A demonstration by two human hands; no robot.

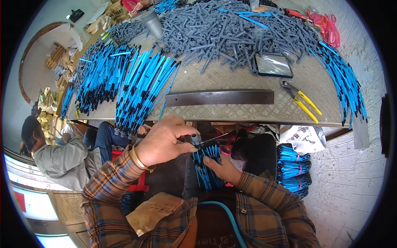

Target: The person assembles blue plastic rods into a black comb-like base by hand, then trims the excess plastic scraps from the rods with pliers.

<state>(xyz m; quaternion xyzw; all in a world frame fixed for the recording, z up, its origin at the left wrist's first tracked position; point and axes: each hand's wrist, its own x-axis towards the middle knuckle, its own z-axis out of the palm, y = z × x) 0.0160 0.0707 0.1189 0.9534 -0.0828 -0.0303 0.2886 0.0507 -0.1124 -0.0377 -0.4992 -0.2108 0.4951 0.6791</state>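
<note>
My left hand (165,138), a bracelet at its wrist, is closed with thumb and forefinger around a small grey plastic piece (195,139). The piece sits at the black upper ends of a bundle of blue sticks (202,169). Wrapped around that bundle from the right side is my right hand (225,168), its thumb lying across the sticks. A thin metal rod (217,137) runs slantwise just above the bundle. The bundle is over my lap, below the table's front edge. Part of it is hidden by my right hand.
Along the worktable (231,113) stand a brown metal bar (219,97), yellow-handled pliers (304,103), a black-framed flat box (273,66) and a large heap of grey plastic pieces (198,31). Blue sticks (142,87) lie left. Another person (62,155) sits at left.
</note>
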